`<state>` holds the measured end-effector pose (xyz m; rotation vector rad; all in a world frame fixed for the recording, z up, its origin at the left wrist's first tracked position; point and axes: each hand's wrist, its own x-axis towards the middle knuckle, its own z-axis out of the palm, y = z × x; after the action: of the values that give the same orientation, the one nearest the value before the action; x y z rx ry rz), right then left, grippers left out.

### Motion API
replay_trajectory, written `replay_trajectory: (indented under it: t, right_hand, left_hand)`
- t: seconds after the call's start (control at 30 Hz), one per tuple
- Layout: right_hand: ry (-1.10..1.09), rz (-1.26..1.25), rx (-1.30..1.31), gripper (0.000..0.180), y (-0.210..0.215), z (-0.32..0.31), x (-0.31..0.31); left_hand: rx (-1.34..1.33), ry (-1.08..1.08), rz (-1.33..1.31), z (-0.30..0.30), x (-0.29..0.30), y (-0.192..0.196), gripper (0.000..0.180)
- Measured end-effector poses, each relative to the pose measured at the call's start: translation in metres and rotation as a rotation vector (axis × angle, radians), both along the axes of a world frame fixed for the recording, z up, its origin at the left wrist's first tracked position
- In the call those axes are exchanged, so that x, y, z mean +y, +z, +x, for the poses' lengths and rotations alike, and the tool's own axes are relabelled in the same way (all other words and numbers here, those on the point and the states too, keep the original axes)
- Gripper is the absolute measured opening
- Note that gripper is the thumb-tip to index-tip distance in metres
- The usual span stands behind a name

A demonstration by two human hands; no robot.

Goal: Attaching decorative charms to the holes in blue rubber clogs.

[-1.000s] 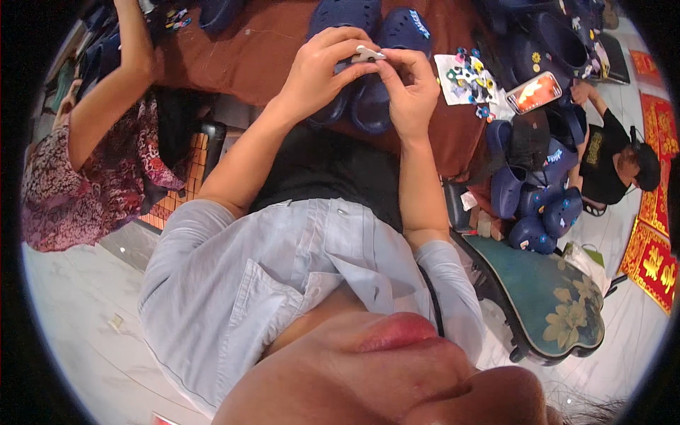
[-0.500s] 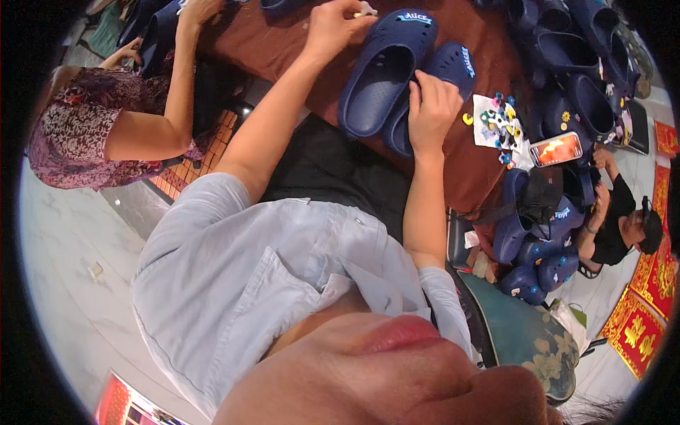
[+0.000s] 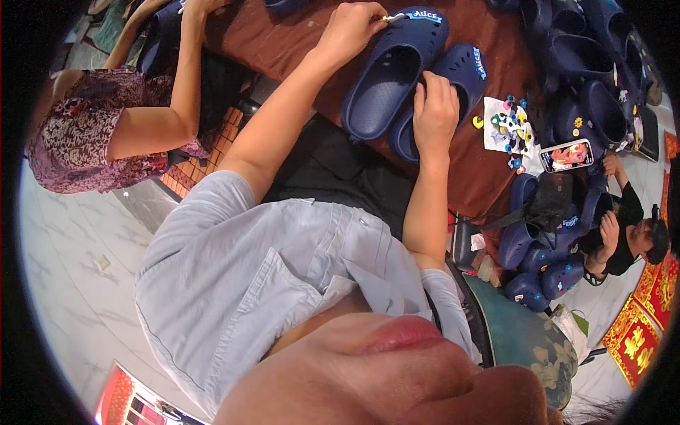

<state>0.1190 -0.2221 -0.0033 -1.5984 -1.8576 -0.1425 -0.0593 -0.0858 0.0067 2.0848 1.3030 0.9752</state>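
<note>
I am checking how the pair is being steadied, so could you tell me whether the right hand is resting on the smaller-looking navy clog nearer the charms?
Yes, the right hand lies on that navy clog, while the left hand pinches a small piece at the other clog.

right fingers behind navy clog

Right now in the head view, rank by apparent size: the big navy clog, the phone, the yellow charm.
1. Navy clog, under the left hand, largest.
2. Phone, much smaller.
3. Yellow charm, smallest.
All lie on the brown table at similar depth, so the order looks safe.
</note>
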Motion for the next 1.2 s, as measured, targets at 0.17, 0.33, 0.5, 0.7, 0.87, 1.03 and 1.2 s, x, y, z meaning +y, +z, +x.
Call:
replay_trajectory:
  t: [0.17, 0.33, 0.5, 0.7, 0.87, 1.03, 1.2]
  right_hand:
    - [-0.001, -0.010, -0.012, 0.021, 0.003, -0.003, -0.001]
    - [-0.006, -0.018, -0.014, 0.021, 0.003, -0.004, -0.001]
    - [-0.010, -0.011, -0.019, 0.021, 0.004, -0.004, -0.002]
    - [0.019, 0.016, 0.000, 0.020, 0.004, -0.004, 0.000]
    - [0.039, 0.028, 0.023, 0.019, 0.004, -0.006, 0.002]
    - [0.029, 0.031, 0.021, 0.021, 0.003, -0.004, 0.000]
    - [0.042, 0.053, 0.025, 0.022, 0.002, -0.004, 0.000]
  left_hand:
    - [0.104, 0.010, 0.182, 0.002, 0.000, -0.005, 0.016]
    - [0.111, -0.108, 0.191, -0.003, 0.005, -0.006, 0.017]
    - [0.194, -0.167, 0.206, -0.004, 0.008, -0.002, 0.018]
    - [0.395, -0.221, 0.373, -0.005, 0.013, -0.006, 0.016]
    - [0.437, -0.264, 0.390, -0.004, 0.001, 0.009, 0.019]
    - [0.441, -0.253, 0.429, 0.003, -0.005, 0.013, 0.019]
    - [0.436, -0.283, 0.416, -0.002, 0.003, 0.007, 0.020]
